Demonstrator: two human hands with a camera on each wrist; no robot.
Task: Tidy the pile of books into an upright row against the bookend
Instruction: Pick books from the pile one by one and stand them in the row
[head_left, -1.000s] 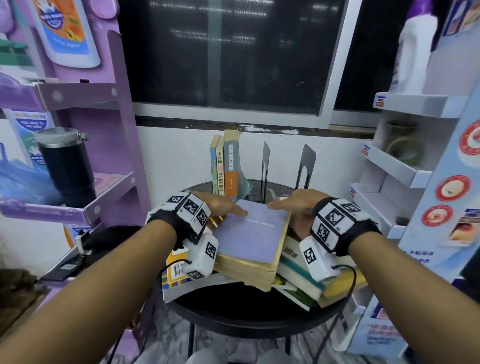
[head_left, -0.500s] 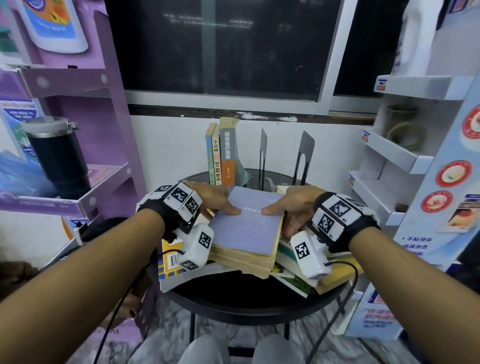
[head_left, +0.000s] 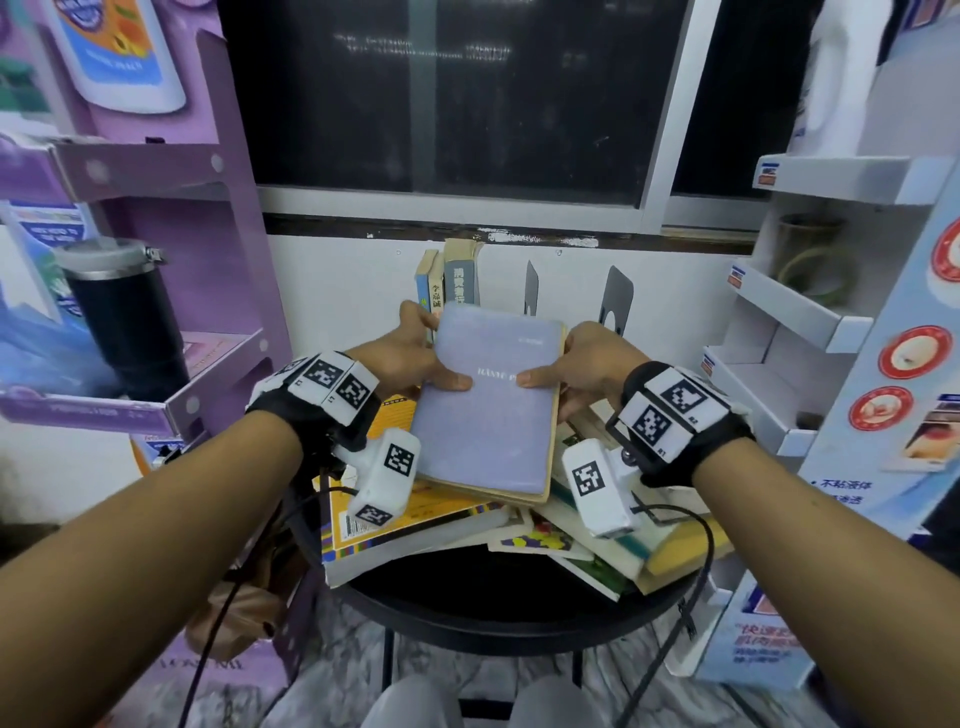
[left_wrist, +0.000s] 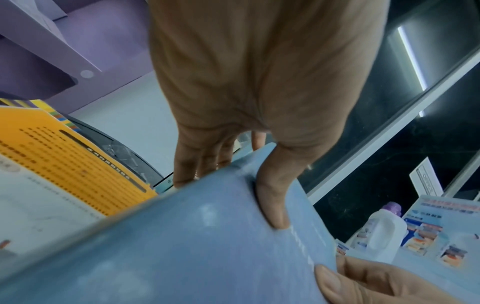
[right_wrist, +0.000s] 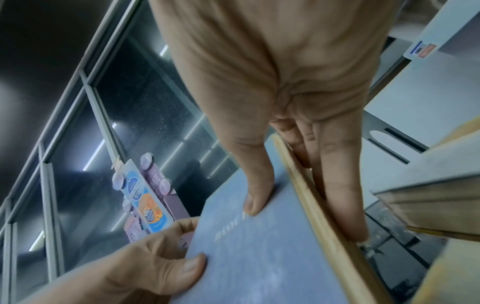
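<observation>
Gripping: both hands held lavender book (head_left: 491, 400), thumbs on cover, fingers under.
L hand (head_left: 402, 358): spine side.
R hand (head_left: 592, 371): page-edge side.
Pile (head_left: 519, 525): on desk (head_left: 498, 608).

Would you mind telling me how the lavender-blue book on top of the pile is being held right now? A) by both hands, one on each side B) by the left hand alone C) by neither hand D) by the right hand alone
A: the left hand and right hand each grip a side of the lavender-blue book, thumbs on its cover.
</observation>
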